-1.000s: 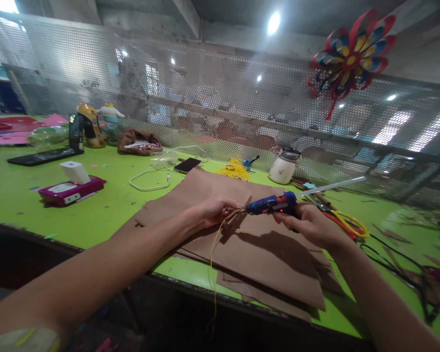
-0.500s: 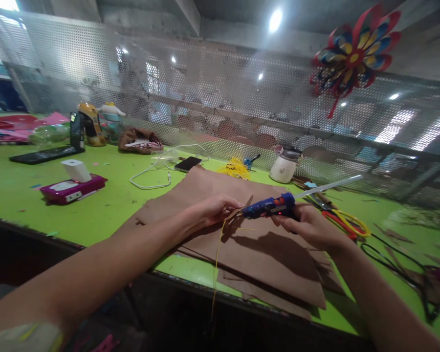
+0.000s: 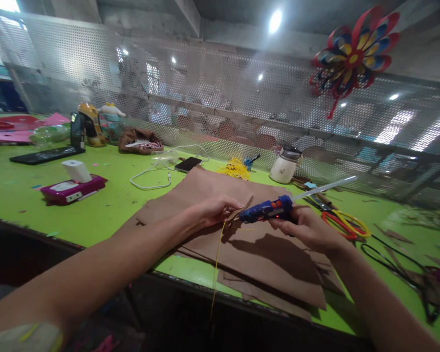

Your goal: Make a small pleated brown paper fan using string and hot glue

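My right hand (image 3: 310,226) is wrapped round the handle of a blue hot glue gun (image 3: 267,209), with a long clear glue stick (image 3: 326,188) jutting from its back end. The gun's nozzle points left, at a small folded piece of brown paper (image 3: 246,204) pinched in my left hand (image 3: 220,210). Whether the nozzle touches the paper I cannot tell. A yellow string (image 3: 217,261) hangs from that piece over the table's front edge. Beneath both hands lie large brown paper sheets (image 3: 205,188), stacked unevenly.
Scissors with red and yellow handles (image 3: 346,225) and a black cord (image 3: 385,259) lie to the right. Behind are a white jar (image 3: 284,166), yellow shreds (image 3: 235,168) and a phone (image 3: 188,164). A purple power strip (image 3: 73,189) with a white charger sits left.
The glue gun in my right hand has shifted slightly left and down, closer to the brown paper piece. My left hand stays nearly still.
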A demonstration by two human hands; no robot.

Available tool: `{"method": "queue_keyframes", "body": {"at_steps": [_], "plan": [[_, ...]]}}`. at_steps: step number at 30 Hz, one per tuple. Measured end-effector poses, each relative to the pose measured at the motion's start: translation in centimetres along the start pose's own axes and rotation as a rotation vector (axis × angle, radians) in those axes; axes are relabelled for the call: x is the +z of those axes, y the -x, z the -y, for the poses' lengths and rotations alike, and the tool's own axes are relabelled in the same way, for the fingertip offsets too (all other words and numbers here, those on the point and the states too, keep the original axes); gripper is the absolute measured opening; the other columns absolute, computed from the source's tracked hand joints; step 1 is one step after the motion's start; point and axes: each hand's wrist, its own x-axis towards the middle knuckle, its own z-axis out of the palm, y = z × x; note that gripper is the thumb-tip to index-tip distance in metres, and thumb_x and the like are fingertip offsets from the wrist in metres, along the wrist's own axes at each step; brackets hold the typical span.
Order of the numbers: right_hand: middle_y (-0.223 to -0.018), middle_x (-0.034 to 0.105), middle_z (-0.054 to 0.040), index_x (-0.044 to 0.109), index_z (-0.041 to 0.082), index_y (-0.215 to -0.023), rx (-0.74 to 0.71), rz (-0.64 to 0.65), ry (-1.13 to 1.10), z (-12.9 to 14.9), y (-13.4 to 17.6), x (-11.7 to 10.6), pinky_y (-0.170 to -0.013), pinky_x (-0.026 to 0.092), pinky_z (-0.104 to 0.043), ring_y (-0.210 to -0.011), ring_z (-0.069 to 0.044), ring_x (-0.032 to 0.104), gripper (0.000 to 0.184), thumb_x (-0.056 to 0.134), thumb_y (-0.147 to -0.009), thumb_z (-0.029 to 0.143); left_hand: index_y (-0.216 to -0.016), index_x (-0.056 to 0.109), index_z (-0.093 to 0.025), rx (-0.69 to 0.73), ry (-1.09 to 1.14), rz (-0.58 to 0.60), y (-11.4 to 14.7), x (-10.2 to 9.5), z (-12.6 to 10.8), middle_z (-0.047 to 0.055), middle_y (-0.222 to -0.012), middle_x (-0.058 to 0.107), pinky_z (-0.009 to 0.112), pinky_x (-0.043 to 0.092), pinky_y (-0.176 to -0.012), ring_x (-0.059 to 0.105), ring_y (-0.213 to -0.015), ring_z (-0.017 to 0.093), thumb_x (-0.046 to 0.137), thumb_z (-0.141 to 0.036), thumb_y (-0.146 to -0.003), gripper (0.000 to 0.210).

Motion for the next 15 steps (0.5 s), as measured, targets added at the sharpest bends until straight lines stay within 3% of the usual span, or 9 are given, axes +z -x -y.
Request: {"method": "queue_keyframes", "body": {"at_steps": [9, 15], "plan": [[-0.065, 0.049, -0.0016, 0.062, 0.013, -0.084, 0.036, -0.042, -0.053, -0.75, -0.11, -0.69, -0.052, 0.032, -0.025, -0.059, -0.012, 0.040, 0.031, 0.056, -0.077, 0.043, -0.065, 0.064, -0.005, 0.050, -0.003, -0.028, -0.45, -0.25, 0.14, 0.007, -0.057, 0.063, 0.023, 0.037, -0.052, 0.053, -0.050, 0.011, 0.055, -0.013, -0.067, 0.013], [-0.066, 0.049, -0.0022, 0.061, 0.013, -0.078, 0.020, -0.013, -0.006, -0.25, 0.03, 0.05, -0.053, 0.031, -0.026, -0.059, -0.012, 0.039, 0.031, 0.054, -0.079, 0.043, -0.071, 0.064, -0.004, 0.018, -0.006, 0.035, -0.56, -0.63, 0.31, 0.008, -0.062, 0.065, 0.026, 0.042, -0.058, 0.057, -0.055, 0.014, 0.061, -0.019, -0.065, 0.016]]}}
